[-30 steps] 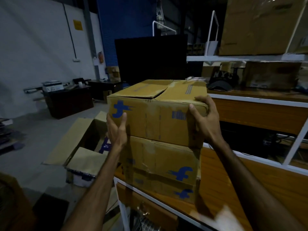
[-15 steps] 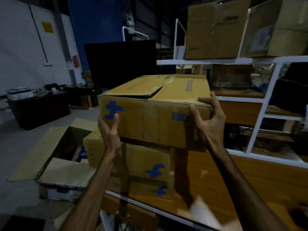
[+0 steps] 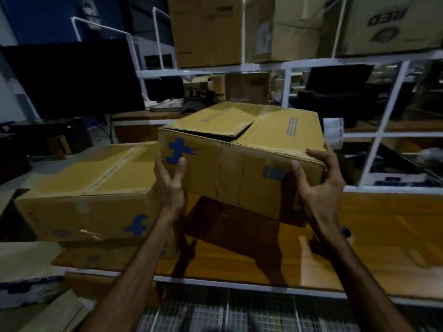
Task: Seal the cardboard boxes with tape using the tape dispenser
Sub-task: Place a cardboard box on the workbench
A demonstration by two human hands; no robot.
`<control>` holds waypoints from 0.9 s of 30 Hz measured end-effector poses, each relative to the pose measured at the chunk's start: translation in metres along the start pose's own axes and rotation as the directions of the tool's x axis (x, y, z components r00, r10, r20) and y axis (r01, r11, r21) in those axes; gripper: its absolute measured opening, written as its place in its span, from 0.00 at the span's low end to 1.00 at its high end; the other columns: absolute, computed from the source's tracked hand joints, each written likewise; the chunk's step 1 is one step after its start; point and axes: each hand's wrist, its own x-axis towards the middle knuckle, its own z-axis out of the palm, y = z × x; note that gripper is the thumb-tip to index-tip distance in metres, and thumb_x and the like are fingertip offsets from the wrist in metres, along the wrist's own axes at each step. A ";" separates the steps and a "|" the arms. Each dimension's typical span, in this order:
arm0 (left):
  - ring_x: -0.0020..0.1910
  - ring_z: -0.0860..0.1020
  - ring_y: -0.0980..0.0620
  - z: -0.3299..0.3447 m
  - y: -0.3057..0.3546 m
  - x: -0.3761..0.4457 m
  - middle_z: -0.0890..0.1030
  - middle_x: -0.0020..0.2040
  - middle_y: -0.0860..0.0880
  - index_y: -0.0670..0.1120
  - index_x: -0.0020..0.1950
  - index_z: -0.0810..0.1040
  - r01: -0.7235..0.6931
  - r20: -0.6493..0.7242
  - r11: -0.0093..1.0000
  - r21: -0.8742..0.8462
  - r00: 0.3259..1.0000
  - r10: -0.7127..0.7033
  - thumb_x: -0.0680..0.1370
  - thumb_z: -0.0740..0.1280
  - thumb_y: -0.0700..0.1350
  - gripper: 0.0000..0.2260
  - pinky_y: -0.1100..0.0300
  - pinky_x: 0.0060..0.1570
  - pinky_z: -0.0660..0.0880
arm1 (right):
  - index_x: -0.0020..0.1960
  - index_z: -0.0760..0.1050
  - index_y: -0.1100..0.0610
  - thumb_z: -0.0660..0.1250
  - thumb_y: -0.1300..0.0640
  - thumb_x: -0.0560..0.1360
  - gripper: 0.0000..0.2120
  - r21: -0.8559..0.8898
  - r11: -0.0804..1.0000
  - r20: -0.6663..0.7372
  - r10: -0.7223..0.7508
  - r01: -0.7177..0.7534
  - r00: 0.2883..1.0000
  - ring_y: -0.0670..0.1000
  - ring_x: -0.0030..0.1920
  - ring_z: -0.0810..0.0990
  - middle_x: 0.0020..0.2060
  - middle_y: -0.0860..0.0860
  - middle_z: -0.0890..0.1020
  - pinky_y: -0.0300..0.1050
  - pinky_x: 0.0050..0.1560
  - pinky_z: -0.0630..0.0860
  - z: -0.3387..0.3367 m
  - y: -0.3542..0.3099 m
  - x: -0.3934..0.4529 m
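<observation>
I hold a brown cardboard box (image 3: 239,164) with blue logos in the air above the wooden table (image 3: 383,236). Its top flaps are folded shut but untaped, and one flap sags with a gap. My left hand (image 3: 171,183) grips the box's lower left corner. My right hand (image 3: 316,178) grips its right end, fingers over the top edge. To the left a taped box (image 3: 88,188) rests on another box (image 3: 115,257) on the table. No tape dispenser shows clearly.
White metal shelving (image 3: 287,65) rises behind the table, with large cartons (image 3: 206,29) on top and dark items below. A dark screen (image 3: 72,77) stands at left. An open carton flap (image 3: 26,259) lies at lower left. Wire mesh (image 3: 239,312) runs under the table edge.
Both hands have carried the held box off the stack to the right and lower, over bare table. The view has swung right, so the stack now sits at left.
</observation>
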 end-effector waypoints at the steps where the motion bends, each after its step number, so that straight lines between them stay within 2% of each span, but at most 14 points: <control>1: 0.84 0.55 0.46 0.011 -0.001 -0.014 0.54 0.85 0.52 0.55 0.86 0.51 0.009 0.012 1.000 -0.012 1.000 -0.009 0.74 0.63 0.76 0.47 0.37 0.81 0.56 | 0.66 0.75 0.50 0.70 0.33 0.76 0.27 -0.006 1.000 0.000 0.019 -0.019 1.000 0.51 0.83 0.62 0.83 0.56 0.65 0.24 0.70 0.63 -0.010 0.008 -0.006; 3: 0.83 0.56 0.52 0.025 -0.010 -0.038 0.57 0.83 0.58 0.56 0.85 0.52 0.034 0.020 0.999 -0.009 0.999 -0.034 0.74 0.63 0.76 0.46 0.41 0.81 0.56 | 0.67 0.76 0.53 0.70 0.35 0.76 0.28 -0.037 0.998 0.017 0.051 -0.050 0.999 0.50 0.83 0.62 0.83 0.56 0.63 0.22 0.68 0.62 -0.028 0.025 -0.019; 5: 0.79 0.63 0.60 0.031 -0.026 -0.060 0.62 0.78 0.62 0.56 0.83 0.55 0.074 0.008 0.997 -0.010 0.997 -0.074 0.72 0.63 0.77 0.46 0.51 0.79 0.62 | 0.68 0.76 0.56 0.71 0.35 0.75 0.32 -0.067 0.995 0.041 0.076 -0.073 0.996 0.46 0.82 0.63 0.82 0.55 0.66 0.23 0.68 0.64 -0.042 0.042 -0.036; 7: 0.81 0.61 0.53 0.033 -0.042 -0.085 0.60 0.82 0.55 0.53 0.85 0.52 0.147 -0.033 0.989 0.017 0.989 -0.147 0.71 0.63 0.79 0.51 0.48 0.79 0.61 | 0.70 0.76 0.57 0.73 0.35 0.75 0.33 -0.075 0.994 0.059 0.090 -0.085 0.994 0.36 0.78 0.64 0.77 0.49 0.72 0.26 0.68 0.66 -0.050 0.058 -0.052; 8: 0.82 0.59 0.50 0.032 -0.053 -0.097 0.57 0.84 0.52 0.51 0.85 0.52 0.173 -0.056 0.984 0.035 0.984 -0.171 0.71 0.62 0.79 0.52 0.45 0.80 0.60 | 0.70 0.75 0.51 0.73 0.35 0.75 0.30 -0.079 0.993 0.073 0.097 -0.091 0.993 0.35 0.77 0.65 0.76 0.47 0.73 0.30 0.70 0.67 -0.052 0.065 -0.060; 10: 0.82 0.58 0.48 0.030 -0.068 -0.120 0.56 0.85 0.49 0.48 0.86 0.53 0.199 -0.098 0.978 0.060 0.976 -0.193 0.76 0.62 0.73 0.46 0.45 0.80 0.59 | 0.69 0.72 0.38 0.72 0.33 0.75 0.26 -0.093 0.990 0.132 0.117 -0.106 0.984 0.47 0.80 0.66 0.79 0.53 0.71 0.40 0.73 0.67 -0.052 0.079 -0.078; 13: 0.82 0.56 0.49 0.023 -0.095 -0.147 0.54 0.85 0.49 0.47 0.85 0.53 0.246 -0.147 0.967 0.068 0.961 -0.234 0.82 0.63 0.64 0.38 0.50 0.80 0.56 | 0.66 0.74 0.43 0.72 0.34 0.75 0.25 -0.119 0.981 0.222 0.180 -0.157 0.958 0.50 0.84 0.60 0.84 0.54 0.62 0.40 0.75 0.63 -0.049 0.103 -0.101; 16: 0.82 0.57 0.49 0.012 -0.122 -0.165 0.55 0.85 0.50 0.49 0.85 0.53 0.324 -0.136 0.941 0.097 0.941 -0.310 0.77 0.63 0.71 0.45 0.43 0.81 0.56 | 0.68 0.71 0.38 0.70 0.31 0.76 0.25 -0.126 0.977 0.270 0.198 -0.170 0.942 0.55 0.83 0.63 0.82 0.58 0.66 0.53 0.76 0.67 -0.045 0.116 -0.120; 18: 0.83 0.57 0.48 0.006 -0.135 -0.172 0.54 0.85 0.49 0.48 0.85 0.51 0.357 -0.106 0.927 0.115 0.932 -0.346 0.74 0.63 0.73 0.48 0.42 0.81 0.56 | 0.68 0.63 0.32 0.68 0.28 0.76 0.26 -0.148 0.976 0.280 0.196 -0.159 0.940 0.61 0.80 0.68 0.76 0.62 0.73 0.43 0.76 0.64 -0.044 0.120 -0.128; 19: 0.83 0.55 0.48 0.005 -0.138 -0.174 0.52 0.86 0.49 0.48 0.86 0.49 0.368 -0.088 0.922 0.118 0.929 -0.360 0.74 0.63 0.73 0.49 0.42 0.81 0.55 | 0.68 0.61 0.33 0.68 0.29 0.77 0.26 -0.175 0.973 0.286 0.196 -0.151 0.938 0.62 0.79 0.69 0.74 0.63 0.75 0.37 0.76 0.61 -0.043 0.123 -0.132; 20: 0.83 0.54 0.48 0.003 -0.142 -0.176 0.50 0.86 0.50 0.49 0.86 0.47 0.383 -0.075 0.916 0.122 0.924 -0.376 0.73 0.63 0.73 0.50 0.44 0.82 0.54 | 0.69 0.62 0.35 0.69 0.32 0.78 0.26 -0.208 0.968 0.299 0.201 -0.141 0.933 0.61 0.80 0.68 0.75 0.63 0.74 0.36 0.75 0.61 -0.042 0.126 -0.136; 22: 0.84 0.52 0.50 0.001 -0.153 -0.179 0.47 0.86 0.52 0.51 0.86 0.45 0.423 -0.045 0.898 0.118 0.906 -0.421 0.72 0.64 0.75 0.52 0.47 0.82 0.51 | 0.70 0.71 0.46 0.71 0.38 0.79 0.24 -0.282 0.951 0.322 0.215 -0.124 0.922 0.51 0.83 0.62 0.80 0.60 0.69 0.43 0.72 0.67 -0.041 0.135 -0.147; 24: 0.84 0.52 0.50 0.000 -0.168 -0.180 0.48 0.86 0.53 0.54 0.86 0.44 0.470 -0.005 0.873 0.129 0.881 -0.474 0.72 0.63 0.78 0.52 0.45 0.83 0.51 | 0.66 0.77 0.54 0.72 0.41 0.79 0.23 -0.357 0.927 0.318 0.238 -0.116 0.918 0.42 0.82 0.58 0.83 0.57 0.63 0.45 0.69 0.70 -0.042 0.145 -0.164; 27: 0.84 0.54 0.48 0.004 -0.176 -0.177 0.50 0.86 0.54 0.56 0.86 0.45 0.486 0.024 0.866 0.116 0.870 -0.492 0.72 0.62 0.80 0.51 0.39 0.81 0.55 | 0.71 0.76 0.55 0.73 0.43 0.80 0.25 -0.436 0.892 0.296 0.263 -0.115 0.918 0.51 0.82 0.62 0.84 0.53 0.60 0.59 0.71 0.74 -0.044 0.154 -0.192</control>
